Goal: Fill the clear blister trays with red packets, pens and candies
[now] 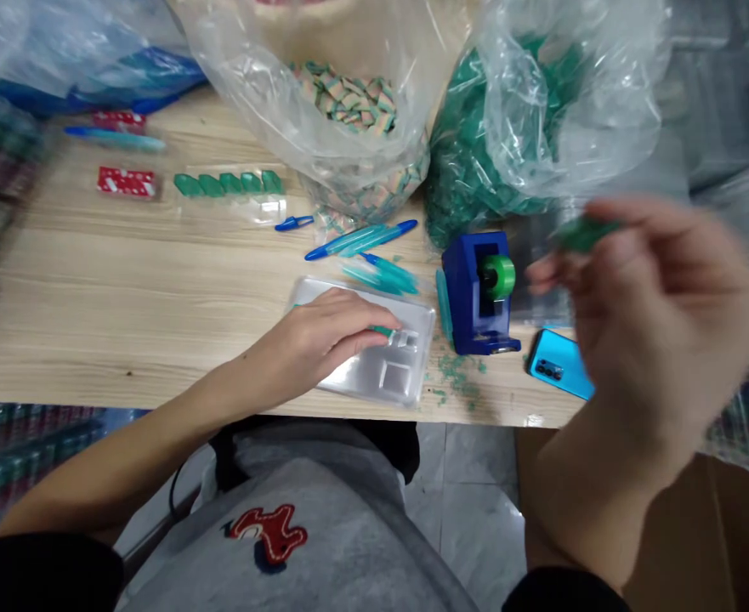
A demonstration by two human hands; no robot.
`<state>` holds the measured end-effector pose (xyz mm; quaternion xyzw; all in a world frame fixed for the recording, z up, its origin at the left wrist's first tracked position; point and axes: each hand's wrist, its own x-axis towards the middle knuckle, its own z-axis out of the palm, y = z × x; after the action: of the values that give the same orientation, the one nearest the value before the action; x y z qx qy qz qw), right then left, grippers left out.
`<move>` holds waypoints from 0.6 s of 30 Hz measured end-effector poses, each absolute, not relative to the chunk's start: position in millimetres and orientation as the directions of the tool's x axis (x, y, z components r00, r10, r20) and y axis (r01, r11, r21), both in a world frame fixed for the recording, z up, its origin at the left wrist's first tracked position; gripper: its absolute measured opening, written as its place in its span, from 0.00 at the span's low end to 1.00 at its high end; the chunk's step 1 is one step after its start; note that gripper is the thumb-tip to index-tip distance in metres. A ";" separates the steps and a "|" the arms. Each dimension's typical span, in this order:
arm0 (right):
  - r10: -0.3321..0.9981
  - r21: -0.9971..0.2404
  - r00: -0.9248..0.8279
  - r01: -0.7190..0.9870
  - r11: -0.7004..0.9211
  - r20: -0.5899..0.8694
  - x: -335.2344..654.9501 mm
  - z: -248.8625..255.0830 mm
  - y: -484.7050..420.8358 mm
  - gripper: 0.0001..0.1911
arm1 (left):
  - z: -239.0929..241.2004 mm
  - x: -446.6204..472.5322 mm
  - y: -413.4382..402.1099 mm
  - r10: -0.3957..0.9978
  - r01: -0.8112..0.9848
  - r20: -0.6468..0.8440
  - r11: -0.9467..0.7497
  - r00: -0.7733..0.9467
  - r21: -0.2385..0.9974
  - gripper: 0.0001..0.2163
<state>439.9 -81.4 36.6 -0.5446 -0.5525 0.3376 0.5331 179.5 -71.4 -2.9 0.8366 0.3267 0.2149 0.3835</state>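
My left hand point(326, 338) rests on a clear plastic blister tray point(405, 374) at the table's front edge, fingers curled down onto a small green piece point(383, 330) in the tray. My right hand point(655, 323) is raised at the right, blurred by motion, pinching a green piece point(584, 234) between thumb and fingertips. A blue tape dispenser with a green roll point(479, 293) stands between the two hands.
Two clear bags stand at the back: one with striped pieces point(348, 102), one with green pieces point(495, 161). Blue and teal pens point(367, 242) lie behind the tray. A row of green pieces point(227, 184), red packets point(125, 181) and a blue phone point(558, 364) lie on the wooden table point(125, 297).
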 end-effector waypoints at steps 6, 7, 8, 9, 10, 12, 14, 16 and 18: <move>0.998 -0.983 0.057 0.183 -0.007 0.003 411.3 -11.9 -128.5 0.11 | -7.1 180.8 -76.3 0.709 0.390 0.128 -0.520 0.694 0.760 0.12; 0.998 -0.983 0.056 0.184 -0.011 -0.001 409.1 -15.9 -131.0 0.11 | -7.6 181.2 -77.0 0.706 0.388 0.139 -0.530 0.694 0.754 0.13; 0.998 -0.985 0.056 0.171 -0.011 -0.002 407.2 -18.7 -133.0 0.12 | -8.3 181.7 -77.6 0.704 0.384 0.155 -0.543 0.693 0.747 0.13; 0.998 -0.989 0.061 0.145 -0.011 -0.002 405.5 -20.6 -134.8 0.14 | -9.1 182.3 -77.9 0.702 0.381 0.176 -0.559 0.690 0.737 0.13; 0.997 -0.993 0.071 0.114 -0.012 -0.004 404.0 -21.8 -136.5 0.15 | -9.9 182.9 -77.9 0.696 0.374 0.202 -0.581 0.689 0.723 0.13; 0.995 -0.996 0.101 0.088 -0.016 -0.007 401.8 -23.1 -139.7 0.15 | -11.3 183.9 -76.6 0.672 0.364 0.250 -0.633 0.697 0.683 0.12; 0.992 -0.987 0.127 0.161 -0.018 0.003 400.8 -23.5 -142.2 0.12 | -11.5 183.4 -73.9 0.659 0.378 0.263 -0.662 0.705 0.646 0.10; 0.993 -0.958 0.107 0.286 0.016 0.049 400.3 -23.2 -142.8 0.09 | -10.1 180.8 -70.9 0.677 0.419 0.238 -0.653 0.697 0.631 0.09; 0.992 -0.907 0.037 0.411 0.092 0.118 399.6 -22.1 -141.1 0.07 | -8.1 177.1 -69.1 0.696 0.441 0.199 -0.622 0.690 0.647 0.09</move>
<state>399.6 -141.1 -22.1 -0.5809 -0.6041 0.3414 0.4255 177.1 -69.1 -8.1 0.8730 0.3256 0.2213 0.2877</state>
